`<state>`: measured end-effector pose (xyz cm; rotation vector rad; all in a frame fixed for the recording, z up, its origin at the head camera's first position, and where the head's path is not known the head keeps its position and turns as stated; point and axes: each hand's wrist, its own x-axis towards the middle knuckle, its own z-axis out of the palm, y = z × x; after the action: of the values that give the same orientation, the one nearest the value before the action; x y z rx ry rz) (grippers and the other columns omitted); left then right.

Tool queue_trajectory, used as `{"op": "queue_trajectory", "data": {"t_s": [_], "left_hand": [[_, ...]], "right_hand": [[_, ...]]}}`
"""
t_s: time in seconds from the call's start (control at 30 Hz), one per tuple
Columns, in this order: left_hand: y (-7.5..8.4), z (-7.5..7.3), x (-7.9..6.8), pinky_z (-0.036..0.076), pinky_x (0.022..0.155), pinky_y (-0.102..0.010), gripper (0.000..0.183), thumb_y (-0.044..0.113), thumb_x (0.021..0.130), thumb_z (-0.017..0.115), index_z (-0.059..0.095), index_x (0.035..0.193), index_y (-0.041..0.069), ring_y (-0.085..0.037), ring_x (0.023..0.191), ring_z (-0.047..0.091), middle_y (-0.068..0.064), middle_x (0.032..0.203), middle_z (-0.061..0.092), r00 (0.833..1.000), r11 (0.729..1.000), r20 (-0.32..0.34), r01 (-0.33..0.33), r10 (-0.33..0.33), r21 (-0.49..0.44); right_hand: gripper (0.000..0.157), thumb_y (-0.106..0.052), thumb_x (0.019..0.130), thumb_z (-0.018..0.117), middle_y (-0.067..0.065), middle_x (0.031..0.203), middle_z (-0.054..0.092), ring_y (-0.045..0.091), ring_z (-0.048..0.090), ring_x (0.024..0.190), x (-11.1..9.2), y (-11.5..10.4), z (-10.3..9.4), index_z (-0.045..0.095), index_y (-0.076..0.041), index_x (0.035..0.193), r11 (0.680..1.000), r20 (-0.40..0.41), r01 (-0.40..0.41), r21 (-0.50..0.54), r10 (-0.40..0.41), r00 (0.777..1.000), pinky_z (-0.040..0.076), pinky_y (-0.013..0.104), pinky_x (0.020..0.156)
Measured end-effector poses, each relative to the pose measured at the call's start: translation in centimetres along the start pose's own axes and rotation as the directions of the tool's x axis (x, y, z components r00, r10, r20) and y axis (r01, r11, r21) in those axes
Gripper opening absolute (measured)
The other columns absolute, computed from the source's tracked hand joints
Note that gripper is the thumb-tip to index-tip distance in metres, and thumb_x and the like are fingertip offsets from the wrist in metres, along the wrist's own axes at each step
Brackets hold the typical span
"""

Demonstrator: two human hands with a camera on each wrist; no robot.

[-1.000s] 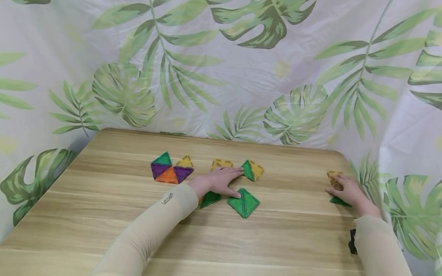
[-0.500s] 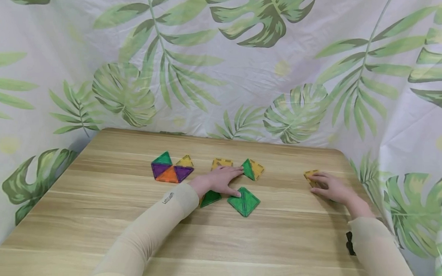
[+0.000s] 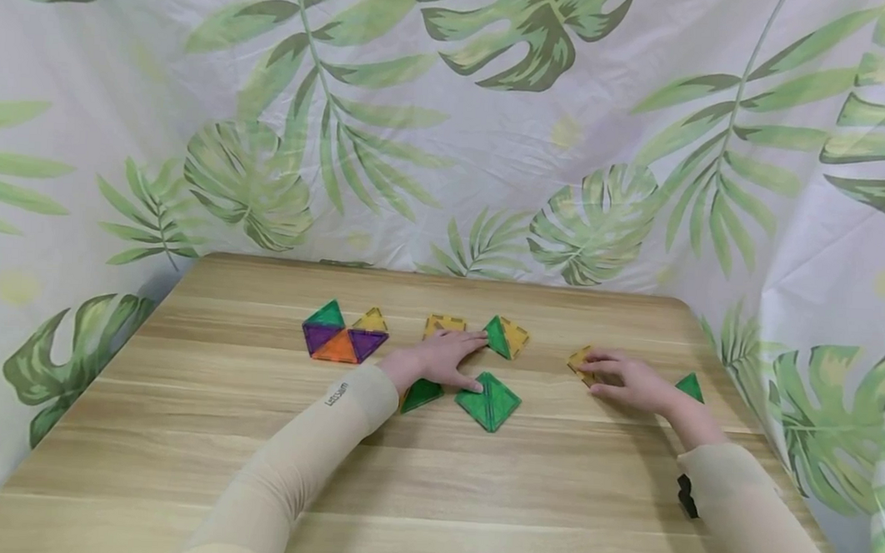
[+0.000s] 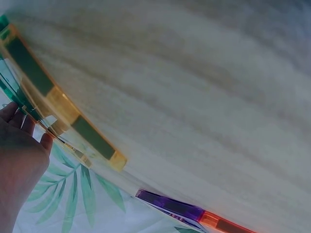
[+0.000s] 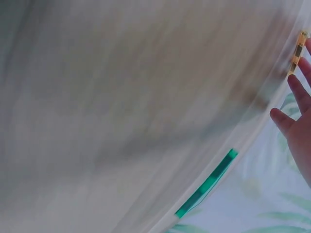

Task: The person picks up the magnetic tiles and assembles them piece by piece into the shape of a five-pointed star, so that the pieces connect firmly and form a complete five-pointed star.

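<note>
My left hand (image 3: 446,360) lies with fingers spread over a group of flat magnetic tiles. Its fingertips reach a green-and-yellow pair (image 3: 509,338), and the thumb touches a green square (image 3: 488,402) made of two triangles. A yellow tile (image 3: 446,323) and a dark green triangle (image 3: 423,396) are partly hidden by this hand. To the right, my right hand (image 3: 635,383) touches a small yellow tile (image 3: 579,363) with its fingertips. Fairly straight, separated fingers (image 5: 299,94) show in the right wrist view, with the yellow tile's edge at their tips.
A joined cluster of purple, orange, green and yellow triangles (image 3: 336,348) lies left of my left hand. One green triangle (image 3: 690,387) sits near the table's right edge, behind my right wrist. Leaf-patterned cloth (image 3: 492,187) hangs around the wooden table (image 3: 521,498).
My right hand has slid leftward across the table with the yellow tile, leaving the green triangle behind near the right edge. The left hand has stayed in place.
</note>
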<state>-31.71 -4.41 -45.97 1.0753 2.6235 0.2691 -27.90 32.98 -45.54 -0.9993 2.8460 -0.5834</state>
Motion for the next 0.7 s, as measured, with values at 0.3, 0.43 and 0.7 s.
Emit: {"op": "queue_trajectory", "data": {"t_s": [0.3,0.43,0.7], "left_hand": [[0.4,0.0,-0.3,0.012,0.116,-0.047,0.089,0.062,0.085,0.055,0.021,0.151,0.014,-0.022,0.144,0.016,-0.003,0.158,0.014,1.0,1.0,-0.019,-0.008,0.007,-0.013],[1.0,0.0,-0.6,0.013,0.116,-0.045,0.083,0.057,0.087,0.055,0.024,0.15,0.013,-0.022,0.144,0.018,-0.003,0.158,0.017,0.998,0.998,-0.048,-0.039,0.041,0.042],[2.9,0.2,-0.8,0.03,0.111,-0.041,0.06,0.024,0.094,0.058,0.032,0.148,0.015,-0.023,0.136,0.035,-0.005,0.148,0.038,0.97,0.965,-0.071,-0.223,0.234,0.136]], "right_hand": [[0.042,-0.023,0.09,0.065,0.02,0.137,0.048,0.041,0.045,0.125,1.1,-2.2,0.8,0.059,-0.006,0.128,0.989,0.063,0.146,0.006,-0.146,0.987,0.039,0.057,0.097],[0.042,-0.021,0.091,0.064,0.022,0.136,0.048,0.041,0.044,0.125,1.6,-3.2,1.1,0.058,-0.005,0.128,0.979,0.07,0.201,0.023,-0.203,0.977,0.039,0.057,0.097],[0.044,-0.026,0.091,0.063,0.017,0.141,0.046,0.038,0.039,0.131,1.9,-4.1,1.6,0.057,-0.01,0.131,0.976,0.119,0.21,0.052,-0.215,0.969,0.036,0.056,0.101]]}}
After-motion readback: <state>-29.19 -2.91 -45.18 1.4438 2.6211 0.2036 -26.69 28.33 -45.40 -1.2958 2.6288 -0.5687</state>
